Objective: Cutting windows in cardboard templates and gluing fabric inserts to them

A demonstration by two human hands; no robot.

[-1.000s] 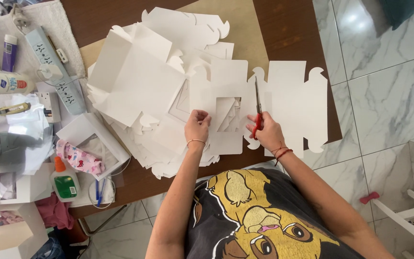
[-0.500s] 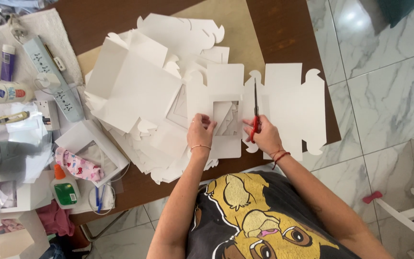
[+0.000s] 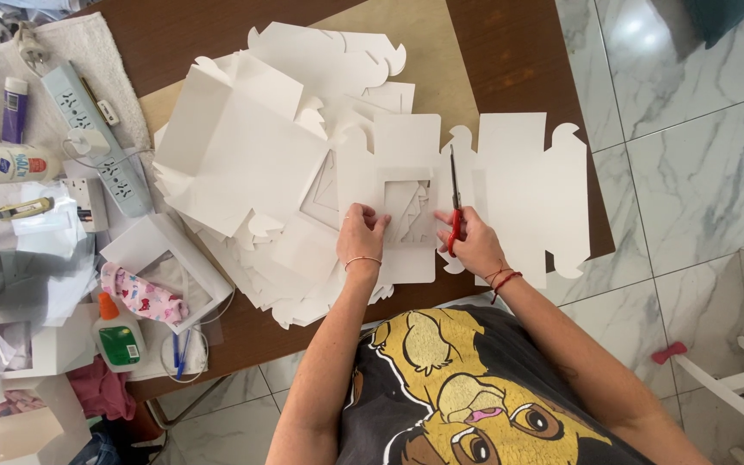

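The left hand (image 3: pixel 362 234) lies palm-down with fingers spread flat on a white flat card box cutout (image 3: pixel 510 185), pressing it against the brown table (image 3: pixel 510 60) — not gripping anything. The cutout lies unfolded at the near table edge, with scalloped tabs on its right side and a rectangular window opening just right of the left fingers. The right hand (image 3: pixel 475 245) is closed around the red handles of a pair of scissors (image 3: pixel 455 202); the blades point away from the person, lying along the cutout between window and right panel. Whether the blades are parted cannot be told.

Left of the cutout sits a loose pile of white card sheets (image 3: pixel 243 164), overlapping one another, on a tan board (image 3: pixel 424 52).

Far left of the table, on a pale cloth:
- a grey power strip (image 3: pixel 96 138), lying diagonally;
- a purple glue stick (image 3: pixel 15 108), beside the strip;
- a clear bottle with a coloured label (image 3: pixel 2 162), lying on its side.

Near left edge — a small glue bottle (image 3: pixel 118 336) with an orange cap and green label, upright, just beside a folded white box with a window (image 3: pixel 161 258) that holds a pink patterned cloth (image 3: pixel 141 297). A blue pen (image 3: pixel 178 353) lies near the bottle.
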